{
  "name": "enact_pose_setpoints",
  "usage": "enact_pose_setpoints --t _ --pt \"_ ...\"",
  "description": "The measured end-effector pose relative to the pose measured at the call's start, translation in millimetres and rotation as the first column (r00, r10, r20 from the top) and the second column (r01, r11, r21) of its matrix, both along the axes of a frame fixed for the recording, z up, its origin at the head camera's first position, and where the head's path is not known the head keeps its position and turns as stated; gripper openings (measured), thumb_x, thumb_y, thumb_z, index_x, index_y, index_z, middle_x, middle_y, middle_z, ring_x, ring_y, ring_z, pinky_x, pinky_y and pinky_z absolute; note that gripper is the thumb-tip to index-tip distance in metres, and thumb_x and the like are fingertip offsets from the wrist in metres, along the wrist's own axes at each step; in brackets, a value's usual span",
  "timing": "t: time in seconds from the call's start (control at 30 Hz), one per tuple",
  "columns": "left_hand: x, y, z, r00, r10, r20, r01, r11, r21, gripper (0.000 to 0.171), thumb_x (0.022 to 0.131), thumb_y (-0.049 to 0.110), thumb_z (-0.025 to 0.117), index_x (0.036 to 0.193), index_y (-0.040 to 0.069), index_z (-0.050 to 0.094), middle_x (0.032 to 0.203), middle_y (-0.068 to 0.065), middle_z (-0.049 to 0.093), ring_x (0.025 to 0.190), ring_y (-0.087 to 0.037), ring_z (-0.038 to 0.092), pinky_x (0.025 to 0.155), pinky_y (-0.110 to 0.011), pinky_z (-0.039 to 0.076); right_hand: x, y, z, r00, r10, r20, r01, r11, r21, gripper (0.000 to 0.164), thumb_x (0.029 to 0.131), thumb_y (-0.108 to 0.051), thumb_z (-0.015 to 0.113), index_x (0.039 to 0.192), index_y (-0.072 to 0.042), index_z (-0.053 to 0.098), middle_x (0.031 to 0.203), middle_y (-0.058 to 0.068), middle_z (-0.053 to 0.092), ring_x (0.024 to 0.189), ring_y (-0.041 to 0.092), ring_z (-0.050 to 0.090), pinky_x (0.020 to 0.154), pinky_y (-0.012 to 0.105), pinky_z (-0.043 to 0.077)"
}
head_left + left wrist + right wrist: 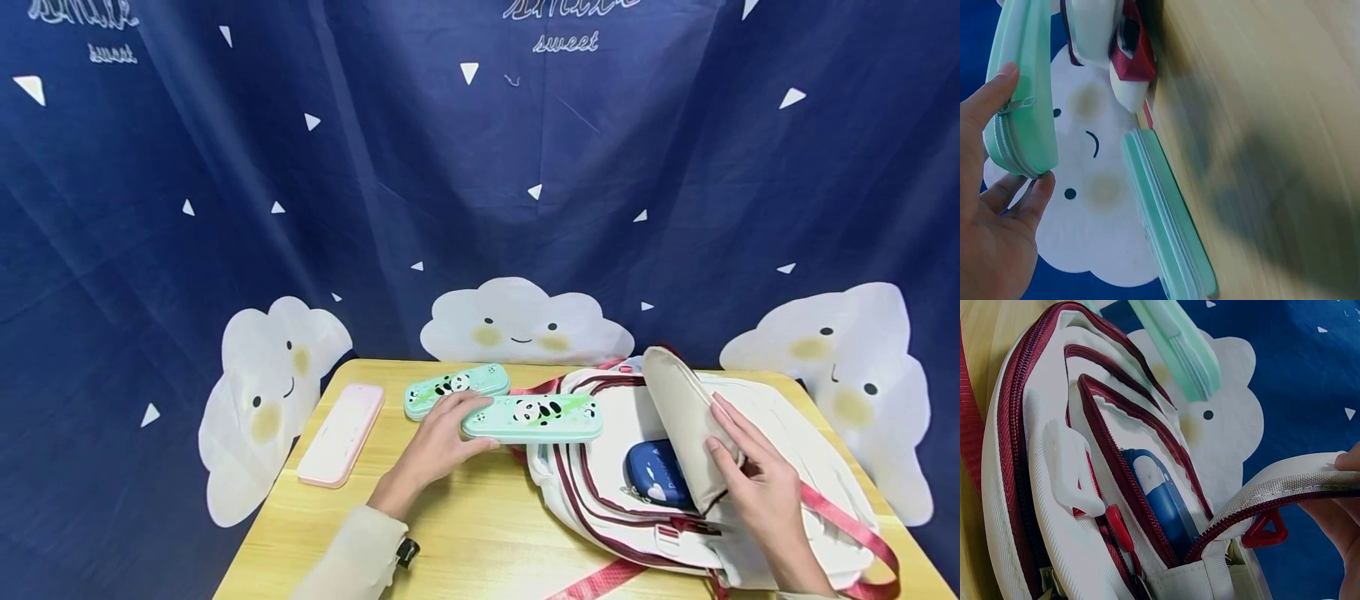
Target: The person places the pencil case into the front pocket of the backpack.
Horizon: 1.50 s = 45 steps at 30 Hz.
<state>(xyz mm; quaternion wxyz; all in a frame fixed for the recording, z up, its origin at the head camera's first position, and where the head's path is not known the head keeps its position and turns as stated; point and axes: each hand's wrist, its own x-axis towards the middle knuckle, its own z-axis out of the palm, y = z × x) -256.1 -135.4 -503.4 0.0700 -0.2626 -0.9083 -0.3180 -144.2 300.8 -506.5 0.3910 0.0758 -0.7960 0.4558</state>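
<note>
My left hand (442, 446) grips one end of a mint-green zippered pencil case (536, 419) with a panda print, held up off the table beside the backpack. In the left wrist view its zipper pull (1019, 105) lies near my thumb. A second panda pencil case (457, 387) lies behind it on the table. The white backpack (757, 400) with dark red zippers lies at the right. My right hand (757, 479) pinches its front pocket flap (678, 425) and holds it up. Inside the pocket sits a dark blue zippered case (656, 473), partly hidden by the flap.
A pink and white flat case (341, 435) lies at the left of the wooden table (465, 533). Red straps (600, 581) trail from the backpack over the table. Behind stands a dark blue curtain (375, 167) printed with smiling clouds and triangles.
</note>
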Motion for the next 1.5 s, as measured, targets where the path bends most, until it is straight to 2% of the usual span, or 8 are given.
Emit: enact_pose_setpoints --t 0.17,0.5,0.67,0.9,1.13,1.5 --pt "-4.0 15 2.5 1.0 -0.024 -0.02 0.024 1.0 -0.006 0.068 0.09 0.048 0.089 0.15 0.024 0.067 0.154 -0.003 0.062 0.147 -0.028 0.056 0.125 -0.053 0.045 1.7 0 1.7 1.0 -0.005 0.015 0.005 1.0 -0.002 0.058 0.083 0.028 0.074 0.137 0.006 0.072 0.153 0.001 0.067 0.144 -0.004 0.056 0.118 0.009 0.039" --pt "-10.1 37 3.0 0.999 -0.047 -0.009 0.047 0.999 -0.003 0.068 0.091 0.049 0.088 0.151 0.025 0.066 0.157 -0.005 0.061 0.148 -0.027 0.054 0.126 -0.051 0.044 3.7 -2 3.7 0.999 -0.007 0.051 0.008 1.0 -0.012 0.058 0.084 0.025 0.076 0.138 0.003 0.073 0.153 -0.004 0.067 0.144 -0.006 0.056 0.117 0.008 0.039" --pt "-12.8 45 1.0 0.999 -0.053 0.003 0.053 0.999 0.002 0.067 0.091 0.05 0.088 0.15 0.027 0.066 0.157 -0.005 0.061 0.148 -0.025 0.053 0.126 -0.05 0.043 2.4 -2 3.8 0.999 -0.003 0.036 0.003 1.0 -0.006 0.058 0.083 0.026 0.075 0.137 0.004 0.072 0.152 -0.003 0.068 0.144 -0.005 0.056 0.117 0.008 0.04" --pt "-15.1 55 -1.6 0.998 -0.062 0.011 0.062 0.998 0.002 0.065 0.093 0.049 0.086 0.151 0.027 0.066 0.156 -0.001 0.061 0.149 -0.024 0.052 0.127 -0.047 0.042 4.9 -5 7.9 0.997 -0.006 0.075 0.008 1.0 -0.021 0.058 0.086 0.023 0.076 0.139 0.002 0.072 0.153 -0.006 0.067 0.144 -0.006 0.056 0.117 0.008 0.039" --pt "-15.4 65 -2.3 0.997 -0.068 0.021 0.068 0.998 -0.008 0.066 0.093 0.049 0.085 0.152 0.027 0.065 0.156 -0.001 0.06 0.147 -0.025 0.054 0.126 -0.048 0.044 5.4 -5 6.9 0.998 -0.009 0.067 0.01 1.0 -0.017 0.058 0.085 0.024 0.076 0.138 0.002 0.073 0.153 -0.006 0.067 0.144 -0.006 0.056 0.118 0.008 0.039" --pt "-16.1 79 -4.3 0.997 -0.079 -0.006 0.079 0.997 -0.012 0.067 0.093 0.053 0.084 0.153 0.028 0.064 0.155 -0.003 0.061 0.143 -0.027 0.057 0.123 -0.05 0.047 5.9 -5 6.7 0.997 -0.015 0.082 0.017 1.0 -0.019 0.058 0.086 0.023 0.076 0.139 0.0 0.072 0.153 -0.004 0.067 0.144 -0.006 0.055 0.117 0.008 0.039"
